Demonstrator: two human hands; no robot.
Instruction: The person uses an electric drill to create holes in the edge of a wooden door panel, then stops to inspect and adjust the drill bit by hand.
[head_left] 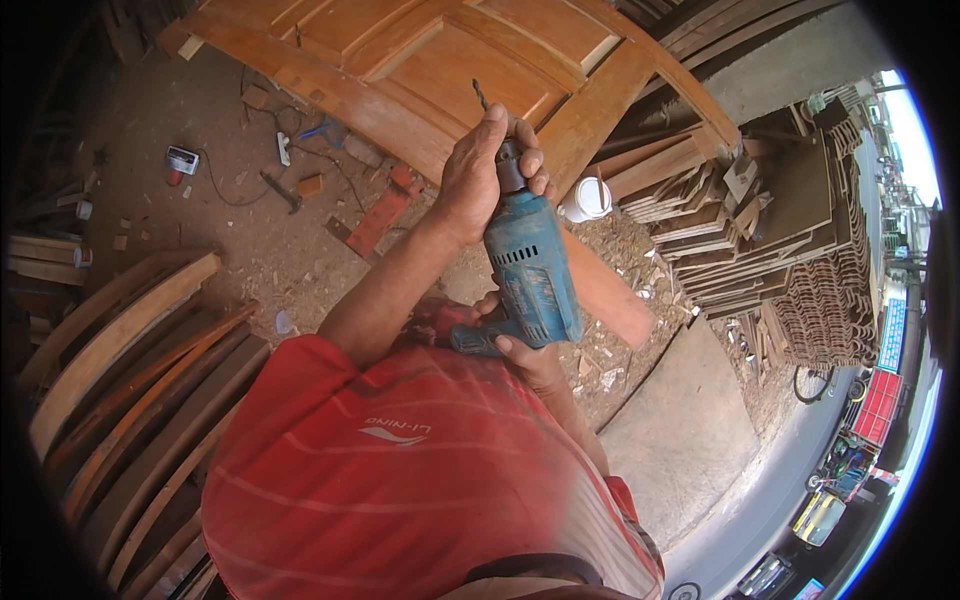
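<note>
Left hand is curled around the chuck of the blue drill, thumb up along one side near the base of the bit, fingertips showing on the other. Right hand is wrapped on the handle, thumb on the near side, fingers round the back. Can't tell if a finger is on the trigger.

Drill sits between the hands, in front of the chest, nose pointing away from the body. My read: two-point support. Rear hand takes the weight, front hand steadies the nose or grips the chuck to work it. Fingers that close to the chuck suggest it isn't spinning, but one frame can't prove it. Elbows look bent, drill close in to the red shirt, probably for control.

Bit overlaps the panelled door in view; looks clear of it, though depth is hard to judge. Door lies broad face up, presumably so the whole face can be reached.

Further out: white bucket with a stick in it, just past the door edge. Hammer on the dirt to the left, likely dropped within reach. Curved timbers lean nested at left, flat boards piled at right; both look like space-saving storage.
</note>
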